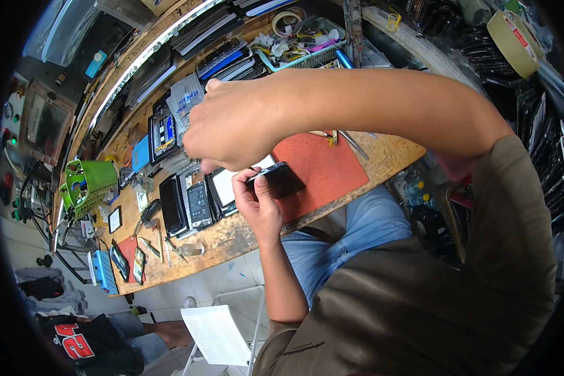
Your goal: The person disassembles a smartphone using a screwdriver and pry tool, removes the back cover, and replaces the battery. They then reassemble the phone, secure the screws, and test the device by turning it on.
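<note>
My left hand point(260, 210) is closed around the edge of a black smartphone point(287, 182), with the thumb on its near side. The phone is tilted above a red mat point(332, 166). My right arm reaches across the view from the right. Bent at the wrist, my right hand point(222, 128) shows its back, and its fingers are mostly hidden behind it. It hovers beyond the phone, near some clear bubble wrap point(185, 100). Left of the phone lie a white-faced flat panel point(227, 188), an opened device with a dark battery point(198, 203) and a black phone-like device point(173, 203).
A green basket point(89, 182) stands at the bench's left end. Small tools, a little bottle point(193, 249) and two phone parts lie along the near left edge. Stacked flat devices and a tray of odds point(313, 50) fill the far shelf. Another person point(100, 344) sits at lower left.
</note>
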Demonstrator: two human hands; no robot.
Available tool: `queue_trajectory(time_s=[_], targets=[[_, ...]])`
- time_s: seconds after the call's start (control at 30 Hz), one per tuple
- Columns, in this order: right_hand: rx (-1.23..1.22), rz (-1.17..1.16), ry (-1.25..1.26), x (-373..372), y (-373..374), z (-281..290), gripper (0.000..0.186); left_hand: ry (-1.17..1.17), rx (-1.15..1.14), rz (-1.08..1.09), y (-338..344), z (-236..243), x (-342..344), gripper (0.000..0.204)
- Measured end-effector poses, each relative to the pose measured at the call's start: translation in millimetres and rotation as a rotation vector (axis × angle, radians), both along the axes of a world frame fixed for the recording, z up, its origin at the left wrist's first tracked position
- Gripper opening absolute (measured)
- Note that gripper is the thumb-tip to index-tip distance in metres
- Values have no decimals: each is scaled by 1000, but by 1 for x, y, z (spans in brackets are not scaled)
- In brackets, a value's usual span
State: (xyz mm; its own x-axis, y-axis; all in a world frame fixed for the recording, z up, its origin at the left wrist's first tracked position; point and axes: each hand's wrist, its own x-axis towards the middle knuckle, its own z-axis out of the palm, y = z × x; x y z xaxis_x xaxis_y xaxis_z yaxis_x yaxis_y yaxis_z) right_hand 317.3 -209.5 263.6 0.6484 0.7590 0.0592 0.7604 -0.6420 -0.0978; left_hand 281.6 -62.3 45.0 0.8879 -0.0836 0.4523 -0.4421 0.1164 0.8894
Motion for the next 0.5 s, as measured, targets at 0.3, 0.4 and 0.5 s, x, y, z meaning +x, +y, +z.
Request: queue_trajectory(time_s=[0.3, 0.4, 0.5], targets=[[29, 12, 44, 1, -2, -3, 31, -11, -12, -13, 0, -1, -1, 18], [263, -57, 16, 9, -26, -24, 34, -27, 5, 21, 1, -2, -1, 19], [424, -295, -234, 28, -71, -62, 30, -81, 35, 55, 0, -3, -1, 24]])
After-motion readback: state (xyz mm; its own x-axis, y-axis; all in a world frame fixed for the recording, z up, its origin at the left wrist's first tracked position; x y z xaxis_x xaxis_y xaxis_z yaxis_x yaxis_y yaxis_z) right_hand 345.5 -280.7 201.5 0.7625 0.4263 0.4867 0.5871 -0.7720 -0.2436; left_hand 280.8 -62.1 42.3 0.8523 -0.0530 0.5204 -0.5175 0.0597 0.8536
